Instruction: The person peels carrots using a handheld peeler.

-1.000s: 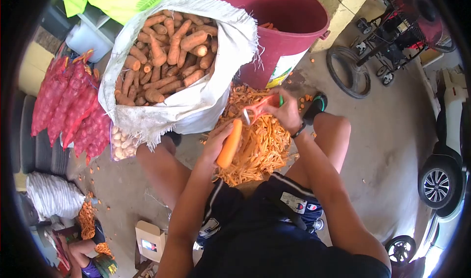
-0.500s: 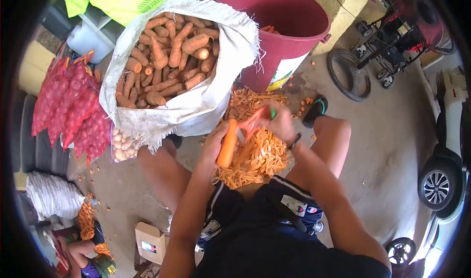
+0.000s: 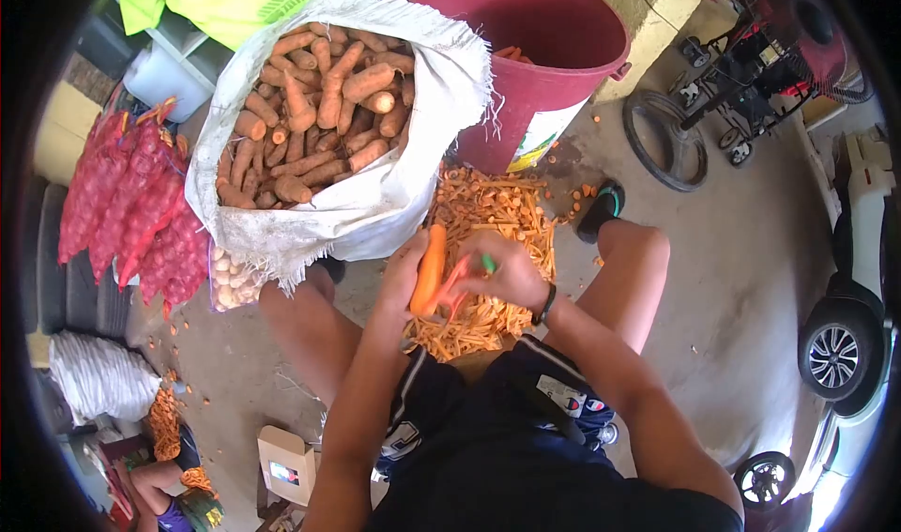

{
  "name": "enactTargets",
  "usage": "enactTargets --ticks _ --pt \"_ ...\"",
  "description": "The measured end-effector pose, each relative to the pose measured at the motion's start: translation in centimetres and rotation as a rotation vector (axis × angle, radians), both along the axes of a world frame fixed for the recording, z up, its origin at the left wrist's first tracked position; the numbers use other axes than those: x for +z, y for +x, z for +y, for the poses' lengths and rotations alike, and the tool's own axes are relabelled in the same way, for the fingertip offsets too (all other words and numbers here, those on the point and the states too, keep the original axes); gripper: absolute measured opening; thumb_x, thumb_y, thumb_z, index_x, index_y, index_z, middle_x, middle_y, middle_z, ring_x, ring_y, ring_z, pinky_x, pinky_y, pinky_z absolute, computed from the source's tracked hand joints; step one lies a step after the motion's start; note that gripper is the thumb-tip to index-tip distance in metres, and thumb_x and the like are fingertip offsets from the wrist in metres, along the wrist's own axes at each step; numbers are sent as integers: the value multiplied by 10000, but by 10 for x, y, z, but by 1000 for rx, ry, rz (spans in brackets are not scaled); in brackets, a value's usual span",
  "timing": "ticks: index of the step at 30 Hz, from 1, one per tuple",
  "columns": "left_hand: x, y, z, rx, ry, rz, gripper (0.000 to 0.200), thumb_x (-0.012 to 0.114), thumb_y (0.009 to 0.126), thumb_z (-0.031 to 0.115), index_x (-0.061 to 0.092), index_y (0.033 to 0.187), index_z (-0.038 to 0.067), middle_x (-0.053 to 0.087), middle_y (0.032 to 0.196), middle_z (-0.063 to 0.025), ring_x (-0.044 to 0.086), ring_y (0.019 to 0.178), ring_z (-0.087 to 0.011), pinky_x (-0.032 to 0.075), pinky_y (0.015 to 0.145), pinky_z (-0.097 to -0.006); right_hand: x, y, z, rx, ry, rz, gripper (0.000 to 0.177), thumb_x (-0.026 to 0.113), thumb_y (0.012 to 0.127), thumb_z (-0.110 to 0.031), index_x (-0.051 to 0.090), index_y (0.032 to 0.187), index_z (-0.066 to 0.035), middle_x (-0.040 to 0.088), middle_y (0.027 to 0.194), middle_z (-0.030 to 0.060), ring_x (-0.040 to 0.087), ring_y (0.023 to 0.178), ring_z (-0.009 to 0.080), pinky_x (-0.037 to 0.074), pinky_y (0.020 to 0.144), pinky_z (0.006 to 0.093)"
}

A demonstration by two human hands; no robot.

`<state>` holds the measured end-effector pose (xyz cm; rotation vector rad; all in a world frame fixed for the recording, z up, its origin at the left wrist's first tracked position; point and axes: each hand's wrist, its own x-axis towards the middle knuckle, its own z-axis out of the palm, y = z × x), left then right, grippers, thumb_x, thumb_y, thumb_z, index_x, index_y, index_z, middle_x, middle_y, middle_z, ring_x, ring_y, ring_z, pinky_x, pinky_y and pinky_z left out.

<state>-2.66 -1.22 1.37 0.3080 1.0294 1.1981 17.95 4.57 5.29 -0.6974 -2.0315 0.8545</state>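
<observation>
My left hand (image 3: 400, 275) is closed round a peeled-looking bright orange carrot (image 3: 429, 267), held nearly upright between my knees. A peeler (image 3: 456, 284), red with a green part showing, is gripped in my right hand (image 3: 510, 271). Its head is against or very close to the carrot's lower right side; the blade itself is blurred. Beneath both hands spreads a heap of orange carrot peelings (image 3: 502, 215). Just beyond my left hand stands a white woven sack (image 3: 375, 215) full of unpeeled carrots (image 3: 330, 100).
A dark red bin (image 3: 483, 143) with some carrots inside stands behind the peelings. Red net bags of onions (image 3: 120, 194) and a bag of garlic-like bulbs (image 3: 232, 281) are at left. Another person's leg (image 3: 155, 483) shows lower left. A tyre (image 3: 664, 140) lies at right.
My right hand has moved down and left with the peeler, from the carrot's upper right to near its lower end. The carrot has stayed almost in place.
</observation>
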Motion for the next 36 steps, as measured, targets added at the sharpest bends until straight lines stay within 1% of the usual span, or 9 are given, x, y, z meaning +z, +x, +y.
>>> enactTargets --ticks 5,9,11,15,19,24,28,32,36 --pt "17 5 -17 -187 -34 231 322 556 1044 288 652 1226 40 679 946 -28 629 744 -105 522 660 -252 -20 23 52 -253 -195 -144 459 917 702 -223 674 1042 -35 685 932 116 660 730 213 537 678 344" --pt "25 7 -16 -322 164 124 444 624 1006 317 604 1329 14 667 943 -58 617 724 -133 521 668 -291 -27 43 78 -252 -368 -100 480 923 700 -252 672 1030 -8 689 920 133 643 721 207 526 677 343" --pt "26 6 -13 -389 248 384 425 663 983 275 616 1311 9 676 979 -54 613 754 -111 516 689 -275 -23 36 67 -107 -373 -11 503 919 710 -250 669 1071 -4 677 847 101 618 773 140 508 702 323" --pt "39 4 -14 -658 322 855 419 737 927 207 633 1276 0 683 1030 -35 602 817 -76 509 727 -261 -11 34 61 -98 -229 -307 612 931 663 -285 674 1133 12 712 958 175 683 819 271 544 770 372" --pt "25 10 -15 -548 327 766 418 775 884 179 649 1253 28 698 1007 -40 624 856 -109 518 785 -286 -45 52 88 -252 -445 -303 607 904 683 -349 679 1125 0 706 874 168 686 794 278 541 761 389" --pt "26 -1 -2 -412 280 735 533 811 841 131 599 1322 40 686 1025 -48 622 877 -115 521 804 -284 -54 51 69 -239 -280 -428 447 807 789 -309 676 1115 -32 704 878 193 688 820 348 536 758 426" --pt "47 -36 -11 -259 293 56 722 743 872 58 389 1501 53 664 1118 -120 670 926 -193 581 773 -333 -73 54 61 -166 -347 -519 304 704 865 -217 672 1115 -48 702 912 220 686 865 381 531 777 456" --pt "47 -38 -25 -469 354 -115 800 748 898 258 319 1537 42 637 1200 -182 688 991 -229 597 796 -361 -53 29 40 -198 -320 -525 232 651 897 -216 672 1040 -34 702 892 212 683 859 381 531 760 462" --pt "35 -16 -14 -379 232 34 630 695 946 357 435 1429 47 671 993 -115 668 793 -177 558 656 -311 -30 8 22 -262 -222 -525 211 674 862 -174 669 1030 -47 697 916 198 677 855 389 544 734 468"
